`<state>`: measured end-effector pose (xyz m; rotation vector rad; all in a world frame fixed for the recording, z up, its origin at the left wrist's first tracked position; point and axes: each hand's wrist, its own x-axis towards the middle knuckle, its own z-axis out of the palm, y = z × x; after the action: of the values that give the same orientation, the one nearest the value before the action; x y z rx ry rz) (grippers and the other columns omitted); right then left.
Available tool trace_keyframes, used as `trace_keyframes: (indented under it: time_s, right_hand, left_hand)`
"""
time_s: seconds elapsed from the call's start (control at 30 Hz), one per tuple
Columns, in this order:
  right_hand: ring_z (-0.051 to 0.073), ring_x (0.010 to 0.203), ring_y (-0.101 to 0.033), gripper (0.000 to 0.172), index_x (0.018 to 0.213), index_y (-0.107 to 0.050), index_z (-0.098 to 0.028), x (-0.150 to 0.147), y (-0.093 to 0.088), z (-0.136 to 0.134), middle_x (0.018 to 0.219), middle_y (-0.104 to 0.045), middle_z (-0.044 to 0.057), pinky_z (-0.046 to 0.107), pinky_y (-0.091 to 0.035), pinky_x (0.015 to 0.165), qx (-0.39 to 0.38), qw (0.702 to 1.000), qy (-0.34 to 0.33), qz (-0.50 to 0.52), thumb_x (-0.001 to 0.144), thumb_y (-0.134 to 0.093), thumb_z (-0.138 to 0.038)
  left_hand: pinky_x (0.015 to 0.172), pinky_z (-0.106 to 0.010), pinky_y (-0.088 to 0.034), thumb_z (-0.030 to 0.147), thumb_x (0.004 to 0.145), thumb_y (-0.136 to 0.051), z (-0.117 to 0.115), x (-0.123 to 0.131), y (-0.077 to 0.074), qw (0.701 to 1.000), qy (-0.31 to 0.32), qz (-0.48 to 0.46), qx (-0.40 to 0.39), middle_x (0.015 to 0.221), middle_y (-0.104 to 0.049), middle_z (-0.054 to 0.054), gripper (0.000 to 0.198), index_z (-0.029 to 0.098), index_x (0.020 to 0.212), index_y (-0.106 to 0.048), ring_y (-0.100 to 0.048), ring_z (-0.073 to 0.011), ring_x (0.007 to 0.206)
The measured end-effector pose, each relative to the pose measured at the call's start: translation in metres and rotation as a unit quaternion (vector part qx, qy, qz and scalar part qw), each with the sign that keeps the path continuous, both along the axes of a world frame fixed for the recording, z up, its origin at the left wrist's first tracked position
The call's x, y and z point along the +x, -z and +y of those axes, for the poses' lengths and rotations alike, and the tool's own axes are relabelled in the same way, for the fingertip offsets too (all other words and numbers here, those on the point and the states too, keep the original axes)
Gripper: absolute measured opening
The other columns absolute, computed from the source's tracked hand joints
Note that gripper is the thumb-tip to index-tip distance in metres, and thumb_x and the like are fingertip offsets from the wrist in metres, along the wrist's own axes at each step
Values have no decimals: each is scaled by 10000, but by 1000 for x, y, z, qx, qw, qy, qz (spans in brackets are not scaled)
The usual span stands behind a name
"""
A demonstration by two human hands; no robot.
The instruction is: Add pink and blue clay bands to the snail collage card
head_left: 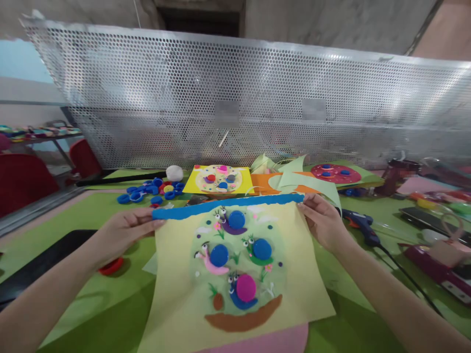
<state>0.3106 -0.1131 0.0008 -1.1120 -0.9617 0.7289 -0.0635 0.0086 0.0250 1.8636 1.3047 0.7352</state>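
A pale yellow craft sheet (176, 289) lies in front of me, with a torn blue paper strip (206, 207) along its far edge. On it are clay snails with bottle-cap shells, three blue (219, 255) and one pink (246, 288), above a brown clay band (243, 321). My left hand (123, 233) pinches the sheet's far left corner at the strip's end. My right hand (324, 220) grips the far right corner. Both hands hold the same sheet.
Blue bottle caps (147, 191) and a white clay ball (174, 172) lie at the back left. A second yellow craft (219, 180), green and orange paper cutouts (294, 181), a pink disc (335, 173) and a blue glue gun (362, 226) with cable lie behind and right. A perforated metal screen (235, 98) closes the back.
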Motion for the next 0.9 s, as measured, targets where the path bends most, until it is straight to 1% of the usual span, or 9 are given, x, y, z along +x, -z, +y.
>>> trace_keyframes:
  time_s: [0.07,0.27,0.47,0.53,0.6,0.67,0.73,0.8,0.9]
  right_hand:
    - [110,547,-562,330,739,-556,-237,-1,-1,-1,657,-582,-49,221,-442,477,-1,1000,-19,16,560,-798,-373]
    - [133,592,-585,333,771,-592,-231,-1,-1,-1,692,-621,-26,243,-462,518,-28,999,-40,21,548,-801,-362]
    - [108,624,-565,288,784,-626,-230,2,2,0,737,-614,-37,224,-452,564,-38,997,-55,23,574,-796,-331]
    - [104,631,-559,271,787,-631,-228,2,2,-1,750,-605,-36,215,-448,555,-52,997,-65,5,594,-783,-343]
    - [109,620,-556,279,780,-630,-221,1,1,-2,743,-598,-29,219,-448,538,-85,993,-76,-16,594,-779,-365]
    - [124,646,-574,305,802,-632,-219,1,2,-2,768,-607,-13,233,-465,554,-128,987,-91,-32,592,-772,-390]
    - [156,729,-603,345,867,-634,-223,1,3,-3,856,-631,15,263,-489,607,-162,980,-108,-48,608,-749,-420]
    - [207,854,-611,402,958,-625,-225,0,6,-3,977,-640,52,303,-501,662,-184,974,-107,-80,629,-719,-434]
    - [273,1039,-557,463,1061,-612,-215,-1,10,-3,1123,-619,82,365,-479,789,-206,957,-85,-184,632,-704,-361]
  left_hand:
    - [558,-234,-430,462,580,-692,-2,0,-1,999,36,-14,-24,565,-612,50,257,218,579,-610,-527,-122,557]
    - [744,-315,-489,414,568,-715,1,3,-1,992,58,-56,-94,582,-641,54,210,225,586,-625,-605,-148,644]
    - [843,-381,-484,388,577,-725,5,-1,7,981,83,-75,-160,781,-735,-2,285,215,794,-659,-676,-211,818]
    - [814,-378,-499,398,599,-704,6,0,10,984,94,-66,-138,869,-734,-31,322,210,855,-652,-668,-231,873]
    - [713,-342,-525,411,610,-683,8,1,13,989,101,-30,-101,936,-722,-50,372,212,920,-633,-661,-242,890]
    - [590,-299,-515,427,623,-663,9,2,17,993,100,14,-68,951,-716,-61,406,209,962,-612,-664,-241,846]
    - [532,-289,-491,460,639,-639,9,4,21,994,89,41,-48,948,-713,-70,424,203,974,-599,-664,-238,786]
    - [609,-320,-500,507,629,-627,7,7,26,995,74,56,-22,975,-705,-80,452,201,960,-598,-654,-252,823]
    - [840,-380,-457,575,625,-602,3,15,34,995,52,77,21,1035,-687,-89,487,208,945,-601,-616,-277,963]
